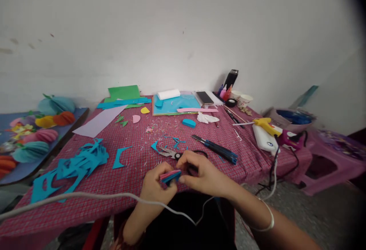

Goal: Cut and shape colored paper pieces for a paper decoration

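Near the table's front edge, my left hand (156,184) pinches a small stack of folded paper pieces (170,176), pink on top and blue below. My right hand (201,170) has its thumb and fingertips closed at the stack's right end. Just behind the hands lie scissors (170,153), their blades pointing left and their dark handles partly hidden by my right hand. A blue utility knife (220,151) rests to the right of them. A folded blue half-round paper piece (189,123) lies farther back, with pink (136,119) and yellow paper pieces (145,110) to its left.
Blue paper offcuts (82,162) are heaped at left. A yellow and purple glue gun (268,127) lies on a white power bank (264,139) at right. A white cable (114,195) crosses before my hands. Finished paper fruit shapes (31,151) cover a blue board at far left.
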The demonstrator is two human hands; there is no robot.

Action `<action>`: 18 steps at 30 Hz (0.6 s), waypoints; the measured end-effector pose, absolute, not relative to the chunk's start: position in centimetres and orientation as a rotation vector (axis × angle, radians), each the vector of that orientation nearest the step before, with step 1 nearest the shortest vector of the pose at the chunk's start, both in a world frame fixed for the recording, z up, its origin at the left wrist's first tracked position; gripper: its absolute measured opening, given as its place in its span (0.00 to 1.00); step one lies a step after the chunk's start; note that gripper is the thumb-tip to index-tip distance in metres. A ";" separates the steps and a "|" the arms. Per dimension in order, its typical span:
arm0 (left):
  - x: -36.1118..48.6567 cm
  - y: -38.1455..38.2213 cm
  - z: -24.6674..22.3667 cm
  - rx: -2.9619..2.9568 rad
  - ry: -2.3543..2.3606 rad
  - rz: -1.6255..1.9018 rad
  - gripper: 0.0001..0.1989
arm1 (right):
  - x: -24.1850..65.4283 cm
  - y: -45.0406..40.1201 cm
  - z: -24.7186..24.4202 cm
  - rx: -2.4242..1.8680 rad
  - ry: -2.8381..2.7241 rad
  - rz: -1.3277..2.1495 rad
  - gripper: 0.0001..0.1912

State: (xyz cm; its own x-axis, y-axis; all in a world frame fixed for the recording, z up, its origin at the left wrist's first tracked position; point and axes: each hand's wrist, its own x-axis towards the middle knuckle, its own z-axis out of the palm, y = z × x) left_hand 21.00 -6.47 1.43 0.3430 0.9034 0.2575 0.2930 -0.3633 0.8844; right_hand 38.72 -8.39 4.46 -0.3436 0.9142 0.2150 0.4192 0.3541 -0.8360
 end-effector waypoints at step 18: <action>21.9 -7.0 0.0 1.181 0.881 1.229 0.03 | 36.5 -7.9 2.2 -1.230 -1.601 1.023 0.06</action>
